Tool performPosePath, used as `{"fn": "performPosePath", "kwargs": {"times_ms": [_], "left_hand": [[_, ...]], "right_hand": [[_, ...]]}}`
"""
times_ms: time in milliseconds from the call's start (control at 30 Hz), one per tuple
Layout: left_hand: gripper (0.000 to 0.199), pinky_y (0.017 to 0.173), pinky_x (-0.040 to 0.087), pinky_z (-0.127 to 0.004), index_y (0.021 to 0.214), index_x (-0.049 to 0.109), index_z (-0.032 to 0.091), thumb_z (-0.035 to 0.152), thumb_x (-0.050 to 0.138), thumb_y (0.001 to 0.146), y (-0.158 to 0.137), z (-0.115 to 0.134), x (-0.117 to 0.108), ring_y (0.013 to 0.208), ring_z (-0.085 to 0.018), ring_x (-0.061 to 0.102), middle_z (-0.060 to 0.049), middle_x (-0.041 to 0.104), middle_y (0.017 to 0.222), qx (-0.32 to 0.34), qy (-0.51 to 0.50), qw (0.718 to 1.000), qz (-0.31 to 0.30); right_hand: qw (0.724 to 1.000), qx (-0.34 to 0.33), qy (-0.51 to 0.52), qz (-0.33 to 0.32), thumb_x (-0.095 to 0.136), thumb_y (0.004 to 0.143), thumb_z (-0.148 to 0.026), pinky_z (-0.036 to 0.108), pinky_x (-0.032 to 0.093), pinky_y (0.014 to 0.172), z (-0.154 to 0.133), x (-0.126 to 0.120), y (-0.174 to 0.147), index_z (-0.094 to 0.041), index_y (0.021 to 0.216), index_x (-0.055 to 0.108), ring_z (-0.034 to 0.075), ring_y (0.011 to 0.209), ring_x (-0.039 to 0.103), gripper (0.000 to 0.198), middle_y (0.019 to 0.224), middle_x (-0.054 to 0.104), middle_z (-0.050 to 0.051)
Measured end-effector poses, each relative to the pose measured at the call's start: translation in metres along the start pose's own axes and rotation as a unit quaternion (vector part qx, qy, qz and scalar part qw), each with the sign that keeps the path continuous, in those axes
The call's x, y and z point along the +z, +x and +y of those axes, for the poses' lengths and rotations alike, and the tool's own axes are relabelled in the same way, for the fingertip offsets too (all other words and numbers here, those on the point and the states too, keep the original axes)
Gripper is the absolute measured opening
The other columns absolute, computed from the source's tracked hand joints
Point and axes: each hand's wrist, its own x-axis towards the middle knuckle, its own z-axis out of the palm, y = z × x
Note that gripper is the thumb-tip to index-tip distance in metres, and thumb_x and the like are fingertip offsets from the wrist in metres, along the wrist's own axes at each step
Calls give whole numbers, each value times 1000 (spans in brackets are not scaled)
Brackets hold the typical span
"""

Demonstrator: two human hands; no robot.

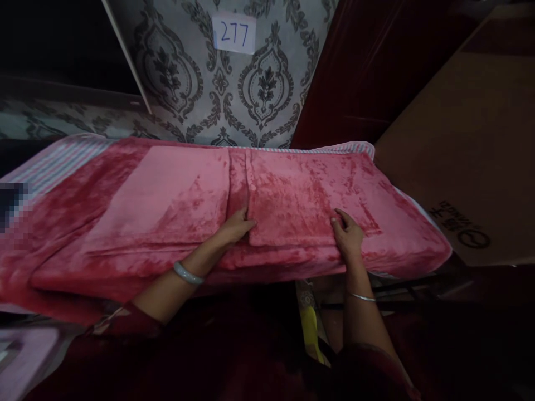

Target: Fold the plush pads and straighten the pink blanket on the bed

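A pink plush cloth (292, 195), folded into a flat rectangle, lies on a larger red-pink plush cover (401, 234) spread over a long surface. My left hand (237, 227) is closed at the near left corner of the folded cloth, thumb on top and fingers partly hidden. My right hand (349, 235) pinches the same cloth near its front right part, with the index finger bent. Left of it, across a narrow gap, lies another smooth pink folded section (179, 178).
A striped cloth (71, 161) shows under the cover at the left and along the back. Behind stands a patterned wall (267, 83) with a paper card (234, 33) reading 277. A cardboard box (472, 150) stands close on the right, and a dark screen (62, 50) is at the upper left.
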Motion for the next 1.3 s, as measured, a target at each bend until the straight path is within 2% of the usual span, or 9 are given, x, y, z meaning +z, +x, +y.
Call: {"fn": "performPosePath", "kwargs": {"times_ms": [200, 400, 533, 667, 733, 867, 1100, 1167, 1300], "left_hand": [[66, 95, 58, -40, 138, 58, 12, 19, 69, 73, -2, -2, 1, 107, -28, 71, -11, 76, 112, 20, 7, 1000, 8], [77, 75, 59, -33, 154, 41, 17, 24, 61, 80, -15, 3, 2, 86, -22, 73, -8, 77, 98, -20, 1, 998, 55], [81, 63, 55, -29, 152, 46, 19, 25, 61, 72, -24, 2, -3, 76, -20, 72, -9, 77, 103, -48, -60, 997, 11], [91, 74, 57, -30, 152, 45, 20, 27, 72, 66, -28, 2, -7, 88, -23, 74, -10, 76, 108, -26, -68, 996, -48], [90, 80, 57, -32, 150, 48, 19, 30, 76, 65, -27, 3, -6, 94, -24, 74, -11, 76, 108, -17, -64, 996, -64], [81, 87, 57, -36, 139, 57, 15, 30, 78, 63, -22, 1, 0, 98, -27, 73, -10, 78, 102, -7, -59, 997, -54], [55, 52, 55, -26, 118, 63, 12, 24, 72, 65, -19, -2, 2, 55, -15, 65, -1, 70, 76, -29, -46, 998, -25], [51, 49, 53, -24, 116, 61, 12, 21, 70, 66, -20, -1, 2, 49, -13, 63, 1, 69, 74, -39, -45, 998, -25], [51, 45, 48, -20, 118, 60, 13, 16, 66, 68, -22, -1, 3, 46, -9, 60, -1, 71, 78, -50, -47, 997, -30]], "right_hand": [[1000, 10, 18, 8, 40, 87, -58, 44, 54, 94, -5, -2, -2, -10, 127, 69, 31, 104, 69, 70, 119, 74, 18], [1000, 13, 26, 9, 40, 88, -59, 45, 53, 96, -3, 2, -2, -12, 126, 70, 30, 105, 69, 67, 118, 74, 17], [999, 6, 30, 17, 40, 89, -55, 48, 52, 97, -2, 1, 0, -11, 122, 71, 32, 105, 68, 63, 115, 74, 19], [994, -81, -14, 71, 39, 94, -52, 53, 44, 106, -30, -10, -19, -13, 124, 69, 33, 115, 60, 58, 119, 68, 20], [986, -158, -21, 43, 43, 95, -54, 54, 41, 109, -59, -14, -39, -18, 131, 65, 33, 122, 56, 56, 127, 64, 17], [945, -306, 13, -118, 55, 95, -54, 51, 43, 109, -120, -4, -75, -24, 146, 55, 32, 127, 52, 60, 140, 57, 13], [944, -282, 56, -164, 49, 94, -25, 44, 51, 94, -145, 28, -71, -20, 128, 68, 28, 103, 59, 39, 105, 67, 12], [955, -245, 117, -120, 48, 94, -26, 40, 52, 88, -147, 23, -57, -20, 113, 72, 25, 93, 60, 31, 95, 68, 9], [958, -138, 218, 126, 51, 98, -37, 34, 51, 79, -154, 9, -33, -18, 113, 68, 20, 84, 59, 29, 93, 66, 5]]}}
